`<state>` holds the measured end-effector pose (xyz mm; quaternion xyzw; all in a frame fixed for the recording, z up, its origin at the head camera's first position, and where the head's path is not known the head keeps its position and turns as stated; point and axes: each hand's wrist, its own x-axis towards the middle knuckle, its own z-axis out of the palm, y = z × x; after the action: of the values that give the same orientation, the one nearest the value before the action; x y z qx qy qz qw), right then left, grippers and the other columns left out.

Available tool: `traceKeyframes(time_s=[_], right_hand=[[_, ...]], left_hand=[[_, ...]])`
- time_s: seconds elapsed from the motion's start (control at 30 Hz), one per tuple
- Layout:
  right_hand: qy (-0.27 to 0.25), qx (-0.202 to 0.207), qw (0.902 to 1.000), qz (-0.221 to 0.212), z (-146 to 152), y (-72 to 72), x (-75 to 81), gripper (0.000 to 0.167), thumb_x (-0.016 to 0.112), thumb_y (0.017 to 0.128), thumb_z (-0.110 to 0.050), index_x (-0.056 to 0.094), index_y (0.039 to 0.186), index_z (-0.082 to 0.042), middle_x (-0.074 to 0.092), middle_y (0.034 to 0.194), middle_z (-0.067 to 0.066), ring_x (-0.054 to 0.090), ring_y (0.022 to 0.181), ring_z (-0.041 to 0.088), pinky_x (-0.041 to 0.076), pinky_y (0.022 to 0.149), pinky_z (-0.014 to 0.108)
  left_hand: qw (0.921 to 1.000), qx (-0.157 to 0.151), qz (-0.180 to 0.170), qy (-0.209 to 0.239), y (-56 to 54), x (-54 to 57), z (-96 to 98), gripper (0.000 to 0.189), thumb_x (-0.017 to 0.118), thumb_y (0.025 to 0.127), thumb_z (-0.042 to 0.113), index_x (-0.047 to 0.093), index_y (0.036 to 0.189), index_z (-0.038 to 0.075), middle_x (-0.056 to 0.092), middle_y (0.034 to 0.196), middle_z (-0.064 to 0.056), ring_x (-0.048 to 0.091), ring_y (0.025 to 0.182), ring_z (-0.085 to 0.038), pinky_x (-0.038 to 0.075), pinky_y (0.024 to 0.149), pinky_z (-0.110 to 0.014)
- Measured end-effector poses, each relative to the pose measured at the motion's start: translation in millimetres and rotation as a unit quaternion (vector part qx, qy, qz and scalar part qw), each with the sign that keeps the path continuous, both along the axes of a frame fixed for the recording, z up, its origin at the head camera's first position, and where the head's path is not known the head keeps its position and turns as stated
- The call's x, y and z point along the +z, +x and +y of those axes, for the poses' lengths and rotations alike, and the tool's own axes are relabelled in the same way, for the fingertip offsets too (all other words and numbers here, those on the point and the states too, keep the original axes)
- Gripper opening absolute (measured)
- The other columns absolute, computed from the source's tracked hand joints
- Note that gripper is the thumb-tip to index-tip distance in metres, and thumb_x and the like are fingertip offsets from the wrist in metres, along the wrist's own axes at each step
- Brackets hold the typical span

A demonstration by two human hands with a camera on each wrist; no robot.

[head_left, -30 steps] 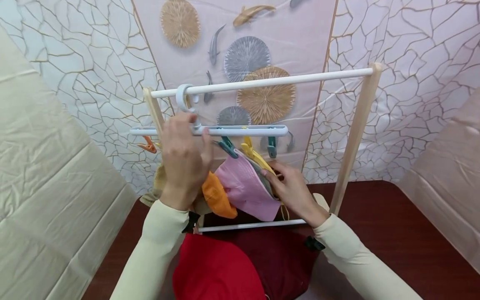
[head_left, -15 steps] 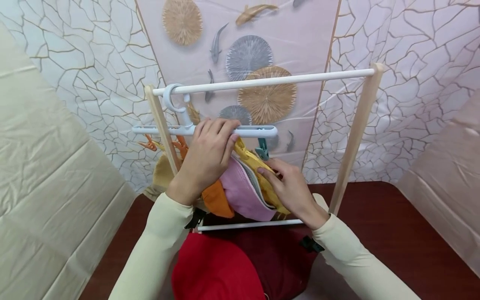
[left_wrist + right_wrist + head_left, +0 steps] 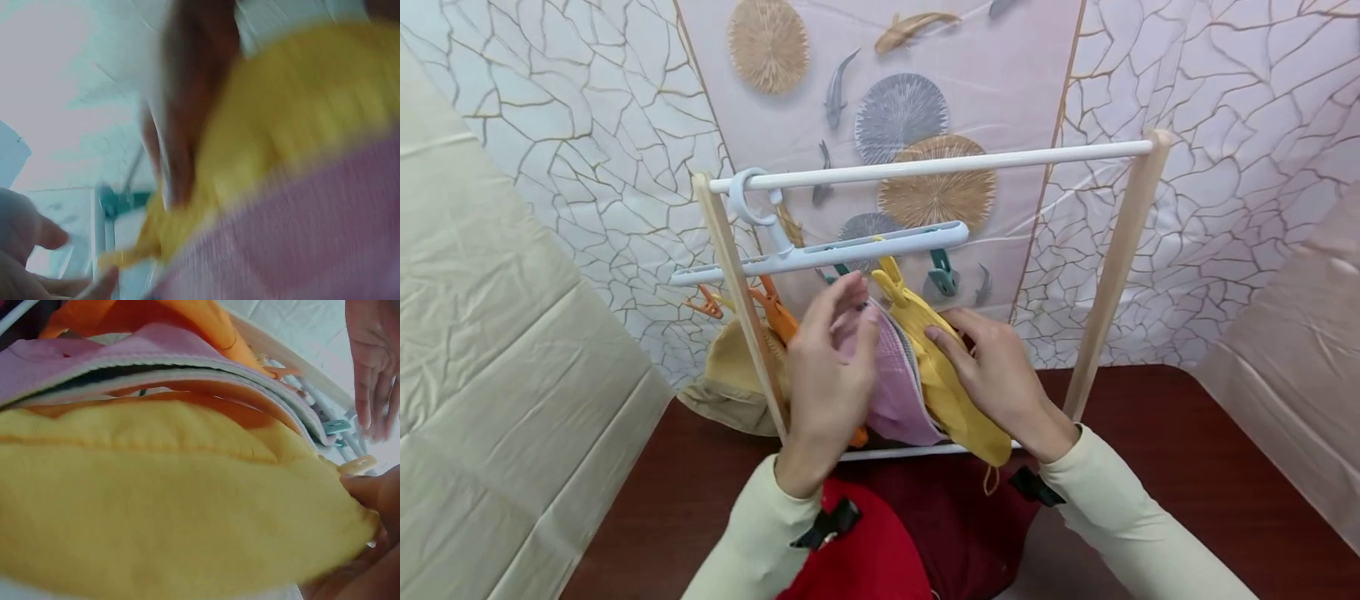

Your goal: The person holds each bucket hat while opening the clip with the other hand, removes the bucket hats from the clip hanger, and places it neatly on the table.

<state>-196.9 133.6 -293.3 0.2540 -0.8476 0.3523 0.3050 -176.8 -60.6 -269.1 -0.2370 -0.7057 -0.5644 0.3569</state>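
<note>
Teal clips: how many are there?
2 visible: one teal clip under the hanger's right end, a second clip farther left, partly behind the left hand. Others possibly hidden.

Open air separates the hanger point(image 3: 850, 252) from the right wooden post point(image 3: 1115, 275) — pink cloth point(image 3: 897, 400) and yellow cloth point(image 3: 958, 396) block passage beneath the hanger.

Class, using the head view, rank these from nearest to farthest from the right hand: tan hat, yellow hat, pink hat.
From the right hand:
1. Yellow hat: in its grip.
2. Pink hat: just left of the yellow one.
3. Tan hat: far left, partly behind the rack's left post.
</note>
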Motion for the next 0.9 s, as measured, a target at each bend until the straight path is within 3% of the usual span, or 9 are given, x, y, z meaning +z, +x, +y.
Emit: traceKeyframes(time_s=[0.07, 0.13, 0.23, 0.3, 0.37, 0.5, 0.6, 0.73, 0.9], right_hand=[[0.013, -0.001, 0.9998, -0.015, 2.0, 4.7, 4.1, 0.02, 0.069, 0.103, -0.015, 0.078, 0.117, -0.004, 0.078, 0.11, 0.01, 0.071, 0.086, 0.02, 0.057, 0.071, 0.04], [0.031, -0.003, 0.9992, -0.025, 3.9, 9.5, 9.2, 0.021, 0.069, 0.104, -0.016, 0.078, 0.118, -0.004, 0.078, 0.11, 0.009, 0.069, 0.083, 0.018, 0.055, 0.069, 0.037], [0.064, -0.008, 0.9973, -0.036, 6.1, 15.7, 18.3, 0.017, 0.068, 0.104, -0.019, 0.078, 0.113, -0.007, 0.076, 0.096, 0.005, 0.063, 0.073, 0.015, 0.051, 0.064, 0.034], [0.081, -0.007, 0.996, -0.038, 6.7, 18.5, 23.2, 0.017, 0.068, 0.105, -0.02, 0.078, 0.112, -0.009, 0.076, 0.093, 0.003, 0.06, 0.07, 0.014, 0.048, 0.064, 0.033], [0.091, -0.006, 0.9949, -0.044, 6.7, 20.6, 26.5, 0.017, 0.068, 0.105, -0.021, 0.079, 0.113, -0.01, 0.075, 0.092, 0.003, 0.058, 0.069, 0.015, 0.046, 0.063, 0.033], [0.094, -0.001, 0.9932, -0.067, 5.9, 23.3, 28.3, 0.022, 0.068, 0.105, -0.02, 0.077, 0.12, -0.008, 0.078, 0.1, 0.006, 0.061, 0.072, 0.014, 0.047, 0.064, 0.033], [0.091, 0.005, 0.9924, -0.083, 4.1, 23.8, 26.6, 0.021, 0.068, 0.105, -0.019, 0.075, 0.119, -0.006, 0.076, 0.096, 0.005, 0.06, 0.072, 0.014, 0.047, 0.064, 0.032], [0.092, 0.008, 0.9925, -0.079, 0.4, 21.6, 20.8, 0.017, 0.068, 0.105, -0.018, 0.074, 0.115, -0.006, 0.071, 0.087, 0.002, 0.059, 0.073, 0.015, 0.047, 0.065, 0.034], [0.109, 0.023, 0.9891, -0.097, 5.6, 25.6, 9.8, 0.013, 0.069, 0.104, -0.017, 0.072, 0.113, -0.007, 0.063, 0.076, -0.003, 0.054, 0.066, 0.011, 0.045, 0.061, 0.031]], left_hand=[[0.9953, -0.045, -0.086, 0.002, 5.6, 2.7, 7.0, 0.047, 0.061, 0.106, 0.007, 0.051, 0.151, -0.006, 0.061, 0.145, -0.02, 0.063, 0.131, -0.025, 0.053, 0.105, -0.031], [0.9857, -0.09, -0.142, 0.014, 5.0, 8.1, 10.0, 0.052, 0.056, 0.109, 0.007, 0.042, 0.157, -0.006, 0.058, 0.147, -0.023, 0.064, 0.131, -0.029, 0.055, 0.103, -0.033], [0.9748, -0.128, -0.179, 0.038, -1.7, 16.9, 7.7, 0.049, 0.051, 0.111, 0.008, 0.041, 0.156, -0.007, 0.062, 0.14, -0.025, 0.076, 0.103, -0.031, 0.061, 0.091, -0.033], [0.9675, -0.151, -0.194, 0.06, -6.1, 21.2, 4.3, 0.046, 0.049, 0.112, 0.01, 0.044, 0.154, -0.008, 0.064, 0.134, -0.026, 0.077, 0.081, -0.027, 0.064, 0.077, -0.033], [0.9608, -0.168, -0.205, 0.082, -10.1, 23.4, 1.6, 0.044, 0.05, 0.113, 0.011, 0.047, 0.152, -0.009, 0.064, 0.136, -0.026, 0.073, 0.072, -0.021, 0.063, 0.068, -0.031], [0.9476, -0.202, -0.218, 0.117, -16.7, 23.0, -0.2, 0.04, 0.054, 0.111, 0.012, 0.055, 0.145, -0.009, 0.067, 0.132, -0.027, 0.071, 0.093, -0.018, 0.061, 0.059, -0.027], [0.9437, -0.208, -0.225, 0.125, -20.3, 20.9, 0.0, 0.039, 0.057, 0.11, 0.013, 0.058, 0.142, -0.008, 0.069, 0.13, -0.025, 0.071, 0.106, -0.023, 0.06, 0.058, -0.026], [0.9436, -0.211, -0.22, 0.13, -24.6, 17.0, -0.4, 0.035, 0.058, 0.11, 0.013, 0.063, 0.137, -0.008, 0.071, 0.128, -0.024, 0.072, 0.104, -0.025, 0.058, 0.056, -0.024], [0.9397, -0.212, -0.221, 0.152, -29.8, 10.6, 0.3, 0.031, 0.061, 0.108, 0.012, 0.067, 0.13, -0.009, 0.072, 0.124, -0.027, 0.073, 0.088, -0.012, 0.055, 0.052, -0.021]])
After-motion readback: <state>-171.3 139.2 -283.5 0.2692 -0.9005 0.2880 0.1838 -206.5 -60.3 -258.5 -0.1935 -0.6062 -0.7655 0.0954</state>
